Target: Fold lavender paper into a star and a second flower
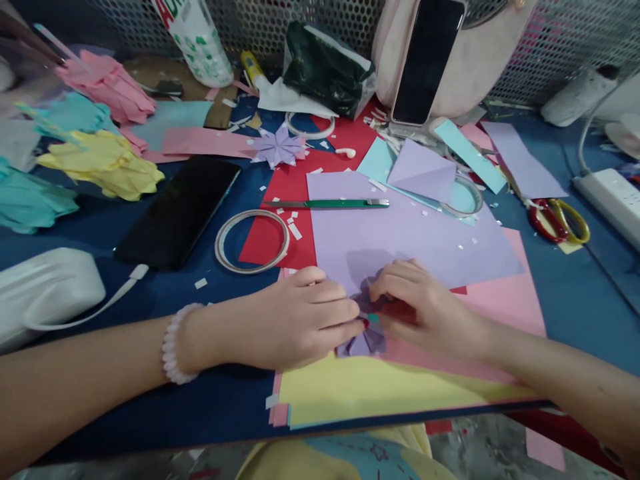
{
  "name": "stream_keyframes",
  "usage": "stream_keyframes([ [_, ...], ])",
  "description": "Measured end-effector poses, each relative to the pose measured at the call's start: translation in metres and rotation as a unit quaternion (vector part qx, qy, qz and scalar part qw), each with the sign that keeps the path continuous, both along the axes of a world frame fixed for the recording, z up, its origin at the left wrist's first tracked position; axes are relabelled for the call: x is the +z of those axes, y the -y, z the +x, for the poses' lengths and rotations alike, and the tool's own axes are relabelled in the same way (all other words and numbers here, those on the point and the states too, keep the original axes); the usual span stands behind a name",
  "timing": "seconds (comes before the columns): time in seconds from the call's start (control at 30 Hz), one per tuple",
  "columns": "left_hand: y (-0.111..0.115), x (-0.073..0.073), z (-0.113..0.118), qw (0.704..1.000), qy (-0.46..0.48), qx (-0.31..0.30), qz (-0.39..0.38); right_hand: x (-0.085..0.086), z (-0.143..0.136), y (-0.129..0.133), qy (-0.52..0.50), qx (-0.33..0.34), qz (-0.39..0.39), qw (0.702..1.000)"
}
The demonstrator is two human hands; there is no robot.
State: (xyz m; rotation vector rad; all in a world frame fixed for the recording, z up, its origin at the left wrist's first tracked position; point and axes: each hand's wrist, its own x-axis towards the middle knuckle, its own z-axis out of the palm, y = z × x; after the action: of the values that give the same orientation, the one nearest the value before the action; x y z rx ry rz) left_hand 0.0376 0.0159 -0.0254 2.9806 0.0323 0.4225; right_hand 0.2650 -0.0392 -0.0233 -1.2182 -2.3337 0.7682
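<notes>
A small purple folded paper flower point(361, 343) lies on the stacked coloured sheets, partly covered by my fingers. My left hand point(313, 317) comes in from the left, its curled fingertips pressing on the flower. From the other side, my right hand point(425, 303) has its thumb and fingers bent in at the flower's edge. A tiny teal spot point(373, 318) shows between the two hands; I cannot make out what it is. Beyond them, a green-handled craft knife point(347, 203) rests on a large purple sheet point(400, 243).
Left of the sheets are a tape roll point(253, 241), a black phone point(180, 213) and a white charger point(50, 290). A finished purple paper star point(279, 147) lies behind. Scissors point(557, 221) and a power strip point(613, 203) are at right. Another phone point(427, 63) leans upright.
</notes>
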Motion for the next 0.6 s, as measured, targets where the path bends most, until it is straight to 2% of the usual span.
stream_keyframes([
  [0.3, 0.003, 0.002, 0.0, 0.999, 0.008, -0.029, -0.025, -0.003, 0.001, 0.003, -0.012, -0.021, 0.003, 1.0],
  [0.6, 0.011, 0.003, 0.002, 0.999, 0.011, -0.007, 0.047, -0.003, -0.002, 0.008, -0.032, -0.044, -0.004, 0.999],
])
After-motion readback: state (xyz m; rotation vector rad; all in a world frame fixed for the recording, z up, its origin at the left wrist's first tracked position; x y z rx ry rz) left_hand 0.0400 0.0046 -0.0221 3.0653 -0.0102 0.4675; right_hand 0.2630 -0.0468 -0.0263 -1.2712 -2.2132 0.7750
